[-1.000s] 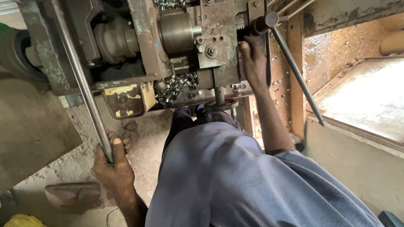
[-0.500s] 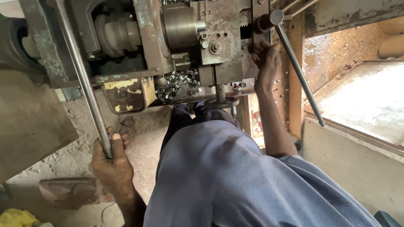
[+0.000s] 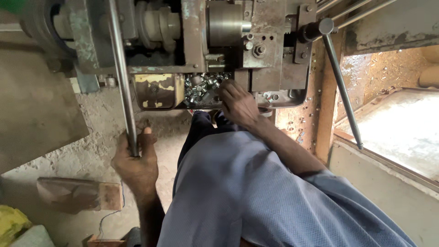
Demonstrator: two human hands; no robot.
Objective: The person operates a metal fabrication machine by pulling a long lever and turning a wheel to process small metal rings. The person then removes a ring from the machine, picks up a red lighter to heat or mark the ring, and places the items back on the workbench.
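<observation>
My left hand (image 3: 136, 163) grips the lower end of a long steel lever (image 3: 121, 77) that rises to a worn, greenish lathe-like machine (image 3: 192, 41). My right hand (image 3: 238, 105) rests palm down on a pile of small shiny metal pieces (image 3: 201, 89) in the tray (image 3: 283, 98) beneath the machine's round chuck (image 3: 225, 24). Its fingertips are hidden among the pieces, so whether they pinch one is unclear. A second long handle (image 3: 340, 84) with a round knob slants down on the right, untouched.
A yellow stained metal box (image 3: 153, 90) hangs under the machine. A wooden block (image 3: 75, 194) lies on the dusty floor at lower left beside a yellow sack (image 3: 11, 224). A concrete ledge (image 3: 393, 132) scattered with chips is at right. My blue-clothed lap (image 3: 256, 201) fills the foreground.
My right hand came down from the right handle's hub at the machine's top to the pile of metal pieces in the tray. My left hand stayed on the lever.
</observation>
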